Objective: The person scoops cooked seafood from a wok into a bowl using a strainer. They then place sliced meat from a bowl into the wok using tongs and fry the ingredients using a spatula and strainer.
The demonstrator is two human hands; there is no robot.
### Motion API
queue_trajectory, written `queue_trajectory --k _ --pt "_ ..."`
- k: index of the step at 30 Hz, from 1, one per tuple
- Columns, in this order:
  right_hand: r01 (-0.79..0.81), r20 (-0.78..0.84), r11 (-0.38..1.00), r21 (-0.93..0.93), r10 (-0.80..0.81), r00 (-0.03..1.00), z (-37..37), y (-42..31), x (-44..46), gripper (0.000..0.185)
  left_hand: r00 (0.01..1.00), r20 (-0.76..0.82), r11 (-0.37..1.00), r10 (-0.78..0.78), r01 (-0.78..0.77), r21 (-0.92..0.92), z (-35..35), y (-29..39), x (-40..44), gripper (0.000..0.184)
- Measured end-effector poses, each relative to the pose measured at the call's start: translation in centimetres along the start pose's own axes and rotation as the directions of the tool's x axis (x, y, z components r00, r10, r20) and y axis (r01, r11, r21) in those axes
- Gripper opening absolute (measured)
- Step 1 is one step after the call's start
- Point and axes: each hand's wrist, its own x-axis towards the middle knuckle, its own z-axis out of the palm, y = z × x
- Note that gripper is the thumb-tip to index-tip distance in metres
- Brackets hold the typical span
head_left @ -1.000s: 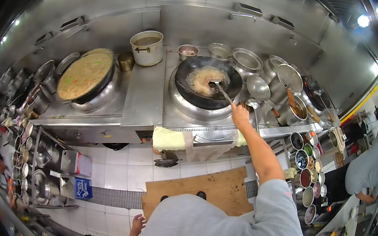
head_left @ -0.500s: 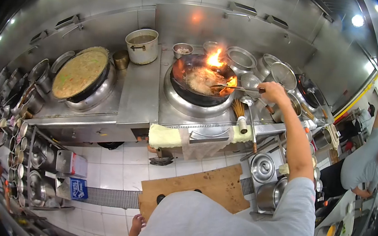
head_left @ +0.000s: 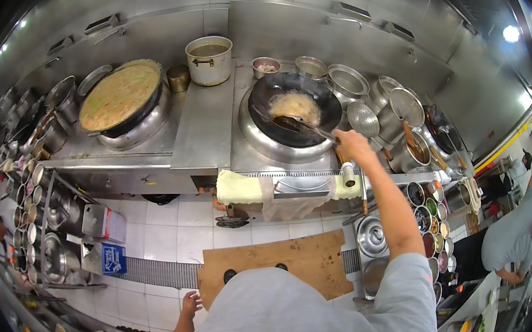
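My right hand (head_left: 355,147) is closed round the handle of a long metal wok spatula (head_left: 318,131). The tool's dark head rests low inside the black wok (head_left: 328,101), at the near edge of pale, bubbling food (head_left: 296,106). Thin steam rises from the wok, which sits on a round steel burner ring (head_left: 250,132). Down by my side hangs my left hand (head_left: 191,303), holding nothing, its fingers loosely bent and apart. Just below my right hand are a bamboo brush (head_left: 347,172) and a wooden-ended handle (head_left: 364,205).
A large pan of pale soup-like food (head_left: 121,96) stands left, with a white pot (head_left: 209,63) behind. Strainers (head_left: 363,120) and a steel pot (head_left: 410,152) crowd the right. Seasoning bowls (head_left: 432,222) line the lower right, near another person (head_left: 511,237). A towel (head_left: 241,188) covers the stove edge.
The flames in the wok have gone out. My right hand has moved left and lower, bringing the spatula head nearer the wok's front. My left hand stays hanging; the view has shifted slightly.
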Motion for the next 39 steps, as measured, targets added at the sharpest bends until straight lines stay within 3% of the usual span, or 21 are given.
queue_trajectory --k 3,4,6,9,10,12,16,21,23,26,27,29,34,35,37,39 --pt "-0.084 -0.043 0.995 0.049 0.087 0.995 3.9 -2.3 0.7 0.027 0.997 0.079 0.999 0.023 -0.026 0.042 -0.7 -1.0 -0.4 0.033" --pt "-0.088 -0.047 0.995 0.049 0.090 0.995 4.7 -1.8 1.0 0.027 0.999 0.026 0.958 0.031 -0.037 0.283 0.0 -0.4 -1.7 0.031" --pt "-0.058 -0.137 0.957 0.285 0.101 0.986 5.4 -0.9 1.5 0.032 0.998 0.025 0.957 0.057 -0.062 0.284 0.6 0.0 -3.0 0.030" --pt "0.058 -0.262 0.920 0.389 0.050 0.964 3.9 2.1 1.1 0.035 0.996 0.023 0.959 0.089 -0.092 0.269 1.7 -0.3 -3.3 0.029" --pt "-0.227 0.033 0.812 0.538 0.249 0.968 -0.7 0.9 -0.6 0.034 0.996 0.016 0.970 0.089 -0.090 0.224 1.8 -0.5 -3.0 0.028" --pt "-0.401 0.259 0.619 0.675 0.309 0.915 -2.8 3.5 -0.5 0.035 0.997 -0.013 0.978 0.071 -0.067 0.196 2.5 -0.2 -3.0 0.028" --pt "-0.434 0.291 0.551 0.713 0.332 0.898 -4.7 7.4 -0.6 0.037 0.995 -0.002 0.980 0.096 -0.094 0.174 3.2 0.1 -3.0 0.028" --pt "-0.488 0.377 0.279 0.827 0.369 0.850 0.7 10.9 2.3 0.033 0.995 0.030 0.979 0.093 -0.097 0.180 3.4 1.0 -5.0 0.028" --pt "-0.479 0.379 0.239 0.845 0.364 0.851 2.7 11.5 2.6 0.024 0.993 0.006 0.975 0.118 -0.117 0.191 3.3 1.2 -5.6 0.030" --pt "-0.571 0.557 -0.005 0.821 0.225 0.800 4.6 12.7 2.5 0.010 0.986 -0.049 0.969 0.161 -0.148 0.198 3.1 0.3 -6.2 0.036" --pt "-0.567 0.555 -0.007 0.824 0.218 0.803 5.3 13.7 2.5 0.010 0.984 -0.071 0.977 0.161 -0.149 0.150 2.7 -0.4 -6.0 0.038" --pt "-0.616 0.636 -0.187 0.765 0.070 0.768 6.1 15.9 2.7 0.009 0.981 -0.112 0.986 0.157 -0.150 0.069 2.5 -1.4 -5.8 0.039" --pt "-0.629 0.622 -0.498 0.597 -0.208 0.755 15.6 16.3 7.5 0.010 0.982 -0.135 0.985 0.135 -0.118 0.122 4.3 -2.9 -5.3 0.038" --pt "-0.538 0.514 -0.478 0.695 -0.194 0.836 16.5 14.2 7.7 0.010 0.983 -0.129 0.982 0.135 -0.115 0.149 4.7 -3.5 -5.4 0.038" --pt "-0.470 0.461 -0.538 0.700 -0.161 0.872 17.5 10.7 8.1 0.010 0.982 -0.111 0.970 0.151 -0.126 0.208 4.8 -4.8 -5.4 0.037" --pt "-0.469 0.480 -0.499 0.728 -0.118 0.870 16.5 10.2 7.5 0.009 0.977 -0.073 0.939 0.202 -0.172 0.297 4.0 -6.3 -4.4 0.037"
